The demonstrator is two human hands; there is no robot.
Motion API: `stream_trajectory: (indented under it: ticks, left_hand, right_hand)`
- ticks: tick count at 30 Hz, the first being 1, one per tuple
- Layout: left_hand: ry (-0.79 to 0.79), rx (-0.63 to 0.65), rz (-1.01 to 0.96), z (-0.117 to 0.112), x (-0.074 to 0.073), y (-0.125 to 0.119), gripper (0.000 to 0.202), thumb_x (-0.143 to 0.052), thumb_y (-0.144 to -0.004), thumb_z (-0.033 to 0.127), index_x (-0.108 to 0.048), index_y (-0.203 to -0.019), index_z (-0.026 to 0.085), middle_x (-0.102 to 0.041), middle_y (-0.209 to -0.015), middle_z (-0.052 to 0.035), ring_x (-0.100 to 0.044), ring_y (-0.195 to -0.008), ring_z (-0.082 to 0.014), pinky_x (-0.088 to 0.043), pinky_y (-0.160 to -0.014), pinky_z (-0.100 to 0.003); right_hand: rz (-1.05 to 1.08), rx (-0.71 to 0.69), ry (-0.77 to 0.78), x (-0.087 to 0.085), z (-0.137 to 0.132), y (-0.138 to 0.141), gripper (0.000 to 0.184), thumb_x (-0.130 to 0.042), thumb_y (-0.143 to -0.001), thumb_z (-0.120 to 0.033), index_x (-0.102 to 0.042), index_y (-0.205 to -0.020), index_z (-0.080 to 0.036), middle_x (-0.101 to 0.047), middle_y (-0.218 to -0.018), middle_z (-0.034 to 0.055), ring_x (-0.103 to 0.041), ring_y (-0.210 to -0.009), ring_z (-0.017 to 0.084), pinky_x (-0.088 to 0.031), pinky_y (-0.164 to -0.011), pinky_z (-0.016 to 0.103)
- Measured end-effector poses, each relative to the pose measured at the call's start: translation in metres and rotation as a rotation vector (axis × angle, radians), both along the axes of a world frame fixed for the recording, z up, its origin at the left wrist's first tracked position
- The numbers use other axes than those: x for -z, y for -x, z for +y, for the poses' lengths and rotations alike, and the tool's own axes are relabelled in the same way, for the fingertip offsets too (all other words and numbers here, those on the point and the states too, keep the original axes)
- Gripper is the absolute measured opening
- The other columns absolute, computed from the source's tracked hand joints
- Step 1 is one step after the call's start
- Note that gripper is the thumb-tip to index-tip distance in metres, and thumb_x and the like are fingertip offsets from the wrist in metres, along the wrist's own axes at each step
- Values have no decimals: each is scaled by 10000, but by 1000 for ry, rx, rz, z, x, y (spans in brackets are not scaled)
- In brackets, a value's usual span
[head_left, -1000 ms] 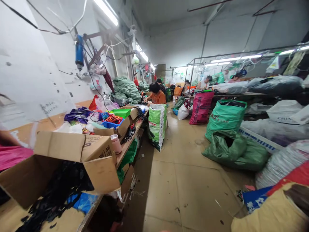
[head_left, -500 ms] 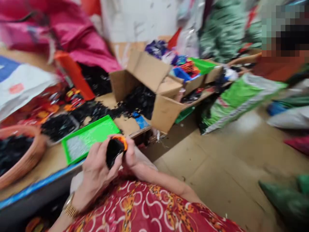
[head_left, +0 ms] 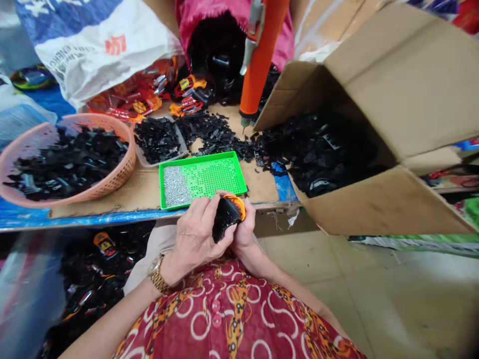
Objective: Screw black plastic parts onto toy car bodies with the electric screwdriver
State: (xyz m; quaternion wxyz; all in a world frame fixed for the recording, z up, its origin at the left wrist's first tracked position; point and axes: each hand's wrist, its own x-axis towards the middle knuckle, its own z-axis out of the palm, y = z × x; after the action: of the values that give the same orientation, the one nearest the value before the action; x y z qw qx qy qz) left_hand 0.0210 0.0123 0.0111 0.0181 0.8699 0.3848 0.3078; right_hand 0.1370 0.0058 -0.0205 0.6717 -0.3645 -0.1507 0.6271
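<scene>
Both of my hands grip a small toy car (head_left: pixel 226 215) with a black underside and an orange-red body, just below the bench edge. My left hand (head_left: pixel 194 238), with a gold watch on the wrist, wraps the car from the left. My right hand (head_left: pixel 245 230) pinches it from the right. Right above my hands lies a green tray (head_left: pixel 209 177) holding a patch of small silver screws. An orange electric screwdriver (head_left: pixel 259 55) hangs point-down over the bench behind the tray.
A pink basket (head_left: pixel 116 172) of black plastic parts sits at the left, a clear tub (head_left: pixel 159 142) of black parts beside it. An open cardboard box (head_left: pixel 389 89) spilling black parts fills the right. Finished orange cars (head_left: pixel 149 99) lie at the back.
My view has swung from the long workshop aisle down to the bench in front of me. My hands with the toy car have come into sight and stay close together.
</scene>
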Motion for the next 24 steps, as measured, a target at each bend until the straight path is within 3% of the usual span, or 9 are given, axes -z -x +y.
stream_trajectory:
  ticks: [6, 10, 17, 24]
  left_hand:
    - [49, 2, -30, 13, 7, 6, 511, -586, -922, 391, -495, -1333, 102, -623, -958, -133, -591, -871, -294, -554, -740, -426]
    - [64, -15, -26, 18, 9, 6, 520, -586, -922, 382, -494, -1340, 88, -635, -986, -152, -593, -880, -308, -555, -749, -445]
    - [51, 11, -23, 22, 3, 7, 563, -601, -900, 356, -492, -1349, 34, -671, -1071, -220, -613, -919, -335, -576, -791, -476]
    - [19, 31, -4, 21, 1, 14, 547, -578, -890, 324, -505, -1330, 8, -684, -1048, -250, -639, -912, -351, -606, -762, -488]
  right_hand:
    - [-87, 17, 40, 1, 10, 5, 543, -421, -871, -612, -771, -966, -207, -793, -1014, 49, -682, -1065, 274, -542, -999, 393]
    - [-87, -24, -14, 5, 14, 4, 585, -401, -900, -652, -748, -1061, -208, -787, -1041, 59, -687, -1076, 278, -531, -1030, 420]
    - [-74, -131, -186, 14, 13, -2, 555, -390, -956, -604, -729, -1150, -211, -767, -1123, 75, -694, -1113, 294, -505, -1096, 477]
    - [-95, -228, -141, 14, 13, -1, 640, -403, -914, -686, -719, -1199, -208, -755, -1170, 89, -606, -1297, 315, -460, -1164, 485]
